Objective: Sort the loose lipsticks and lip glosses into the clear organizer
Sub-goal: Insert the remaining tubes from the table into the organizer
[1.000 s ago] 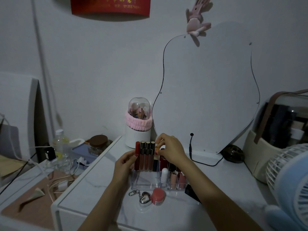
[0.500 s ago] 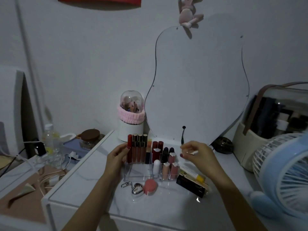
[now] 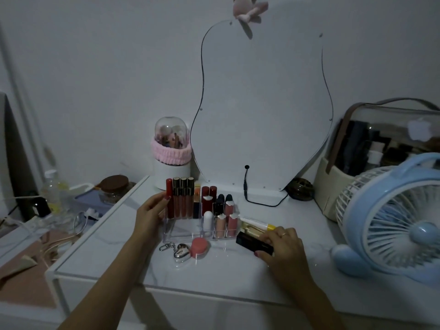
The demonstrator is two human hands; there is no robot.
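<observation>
Fingers of the right hand curl around a black lipstick at the clear organizer's four o'clock; the left hand grips its nine-o'clock wall beside upright lip glosses.

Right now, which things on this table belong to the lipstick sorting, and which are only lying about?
Belong to the job:
clear organizer, steadied by the left hand
black lipstick tube, gripped by the right hand
yellow-capped tube, loose beside the organizer

Only lying about:
blue fan
mirror
heart keychain
pink round pot
brush holder
</observation>
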